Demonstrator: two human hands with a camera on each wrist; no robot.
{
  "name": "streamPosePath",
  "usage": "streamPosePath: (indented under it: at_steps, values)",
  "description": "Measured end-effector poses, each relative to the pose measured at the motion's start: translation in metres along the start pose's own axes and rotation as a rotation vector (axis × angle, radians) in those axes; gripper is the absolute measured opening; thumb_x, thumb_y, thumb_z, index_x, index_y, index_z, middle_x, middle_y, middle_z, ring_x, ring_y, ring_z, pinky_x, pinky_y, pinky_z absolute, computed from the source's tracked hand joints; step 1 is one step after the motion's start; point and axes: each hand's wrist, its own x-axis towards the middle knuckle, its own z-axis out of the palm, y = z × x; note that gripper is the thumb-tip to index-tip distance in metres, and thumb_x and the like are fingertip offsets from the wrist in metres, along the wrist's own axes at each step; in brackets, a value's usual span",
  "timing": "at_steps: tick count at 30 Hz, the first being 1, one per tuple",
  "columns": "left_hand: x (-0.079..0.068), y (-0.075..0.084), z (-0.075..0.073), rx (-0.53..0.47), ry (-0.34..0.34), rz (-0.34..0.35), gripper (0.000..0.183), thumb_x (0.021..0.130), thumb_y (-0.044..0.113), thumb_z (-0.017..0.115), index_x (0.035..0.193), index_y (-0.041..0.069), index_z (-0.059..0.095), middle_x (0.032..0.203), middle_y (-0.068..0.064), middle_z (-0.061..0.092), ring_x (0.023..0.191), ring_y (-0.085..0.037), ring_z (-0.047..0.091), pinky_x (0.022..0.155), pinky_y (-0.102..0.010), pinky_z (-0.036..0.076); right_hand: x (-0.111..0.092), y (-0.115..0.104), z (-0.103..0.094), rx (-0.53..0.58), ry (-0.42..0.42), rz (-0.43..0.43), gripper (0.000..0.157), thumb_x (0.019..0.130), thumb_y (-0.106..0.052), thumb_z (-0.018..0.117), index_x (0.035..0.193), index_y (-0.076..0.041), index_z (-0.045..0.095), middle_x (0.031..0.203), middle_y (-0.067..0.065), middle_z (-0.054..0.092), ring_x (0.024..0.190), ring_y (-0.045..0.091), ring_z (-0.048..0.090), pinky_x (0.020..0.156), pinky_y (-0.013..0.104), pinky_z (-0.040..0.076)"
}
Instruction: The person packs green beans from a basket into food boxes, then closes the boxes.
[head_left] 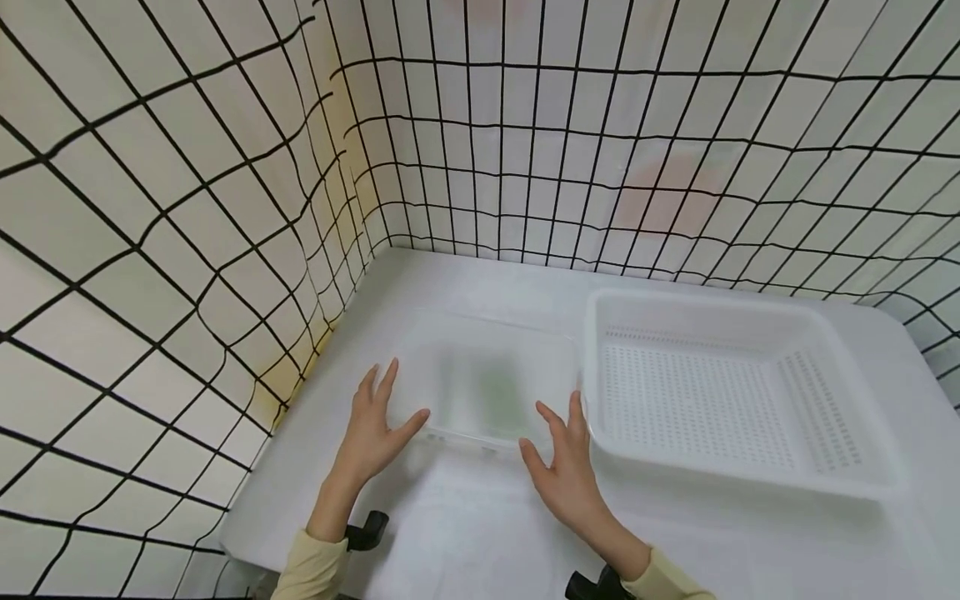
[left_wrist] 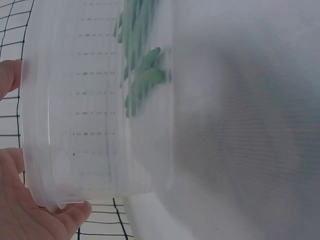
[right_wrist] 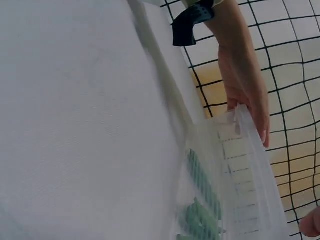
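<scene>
A translucent plastic box [head_left: 450,346] with a lid sits on the white table, left of a white basket. Green pieces [left_wrist: 145,75] show blurred through its ribbed wall; their kind is hard to tell. At the box's front left corner is my left hand [head_left: 371,429], fingers spread over the lid and thumb against its front edge. My right hand [head_left: 566,471] is over the front right corner, its fingers extended and slightly bent. In the right wrist view only a fingertip [right_wrist: 311,223] of it shows, near the lid's edge.
A white perforated basket [head_left: 750,477] stands close to the box's right side on the white table [head_left: 465,542]. Black wire mesh [head_left: 501,127] rises along the table's left and far sides, with pale sheeting behind it.
</scene>
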Motion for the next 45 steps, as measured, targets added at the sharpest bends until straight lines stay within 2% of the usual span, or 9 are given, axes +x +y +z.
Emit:
streamPosePath:
  at_steps: [4, 7, 16, 20, 24, 27, 32, 39, 45]
  values:
    - [-0.004, -0.001, 0.000, 0.005, 0.012, -0.001, 0.093, 0.084, 0.054, 0.065, 0.154, 0.017, 0.015, 0.153, -0.023, 0.009, 0.136, -0.045, 0.016, 0.094, -0.067, 0.031, -0.002, 0.010, 0.006, -0.035, 0.057, -0.077, 0.043, 0.098, -0.007, 0.050, 0.137, 0.006, 0.040, 0.153, 0.027, -0.002, 0.138, 0.045, 0.003, 0.097, 0.069, 0.020]
    - [-0.005, -0.002, 0.002, 0.010, 0.012, 0.008, 0.095, 0.085, 0.054, 0.064, 0.154, 0.014, 0.012, 0.153, -0.022, 0.008, 0.136, -0.044, 0.016, 0.095, -0.065, 0.032, -0.002, 0.017, 0.009, -0.045, 0.088, -0.105, 0.044, 0.099, -0.006, 0.045, 0.140, 0.007, 0.036, 0.153, 0.026, -0.001, 0.138, 0.043, 0.005, 0.098, 0.066, 0.023]
    - [-0.012, -0.004, 0.003, 0.010, 0.022, 0.017, 0.099, 0.089, 0.051, 0.061, 0.153, 0.011, -0.003, 0.152, -0.024, 0.007, 0.135, -0.045, 0.020, 0.097, -0.061, 0.033, 0.001, 0.032, 0.011, -0.006, 0.067, -0.083, 0.054, 0.100, -0.012, 0.046, 0.148, 0.000, 0.024, 0.156, 0.018, -0.005, 0.141, 0.035, 0.000, 0.099, 0.067, 0.019]
    - [-0.015, -0.003, 0.005, 0.006, 0.014, 0.005, 0.098, 0.090, 0.052, 0.059, 0.152, 0.010, -0.004, 0.153, -0.023, 0.007, 0.136, -0.044, 0.018, 0.098, -0.061, 0.031, 0.000, 0.038, 0.010, 0.070, 0.051, -0.033, 0.056, 0.101, -0.017, 0.046, 0.151, -0.007, 0.022, 0.157, 0.014, -0.006, 0.141, 0.035, 0.002, 0.100, 0.067, 0.020]
    - [-0.018, -0.002, 0.004, -0.072, 0.027, -0.033, 0.092, 0.093, 0.045, 0.058, 0.153, 0.008, -0.002, 0.151, -0.025, 0.010, 0.136, -0.044, 0.019, 0.101, -0.060, 0.028, -0.001, 0.041, 0.007, 0.164, 0.022, 0.018, 0.056, 0.102, -0.018, 0.045, 0.152, -0.014, 0.021, 0.156, 0.011, -0.002, 0.140, 0.036, 0.005, 0.099, 0.067, 0.021]
    - [-0.019, -0.001, 0.003, -0.118, 0.058, -0.045, 0.085, 0.095, 0.038, 0.057, 0.153, 0.007, 0.002, 0.150, -0.026, 0.015, 0.134, -0.044, 0.024, 0.100, -0.061, 0.029, -0.001, 0.042, 0.006, 0.236, 0.013, 0.014, 0.055, 0.103, -0.014, 0.042, 0.152, -0.013, 0.019, 0.156, 0.009, 0.006, 0.141, 0.032, 0.004, 0.101, 0.066, 0.019]
    - [-0.015, -0.004, 0.002, -0.116, 0.096, -0.001, 0.074, 0.099, 0.030, 0.052, 0.152, 0.004, 0.009, 0.149, -0.025, 0.019, 0.134, -0.043, 0.026, 0.101, -0.060, 0.028, 0.001, 0.043, 0.005, 0.327, 0.022, -0.018, 0.052, 0.103, -0.009, 0.037, 0.151, -0.008, 0.018, 0.156, 0.007, 0.013, 0.141, 0.025, 0.006, 0.103, 0.064, 0.017]
    - [-0.001, -0.014, 0.007, -0.143, 0.108, 0.076, 0.058, 0.104, 0.024, 0.039, 0.152, 0.003, 0.012, 0.150, -0.021, 0.020, 0.136, -0.037, 0.024, 0.104, -0.056, 0.025, 0.001, 0.041, 0.008, 0.301, 0.048, -0.037, 0.054, 0.102, -0.007, 0.040, 0.152, -0.009, 0.019, 0.155, 0.008, 0.012, 0.141, 0.027, 0.003, 0.104, 0.064, 0.014]
    - [0.001, -0.016, 0.011, -0.157, 0.122, 0.053, 0.058, 0.104, 0.022, 0.038, 0.152, 0.002, 0.012, 0.149, -0.023, 0.020, 0.135, -0.039, 0.025, 0.103, -0.057, 0.025, 0.004, 0.042, 0.010, 0.319, 0.051, -0.037, 0.055, 0.102, -0.005, 0.038, 0.152, -0.013, 0.017, 0.155, 0.007, 0.012, 0.141, 0.026, 0.006, 0.105, 0.063, 0.015]
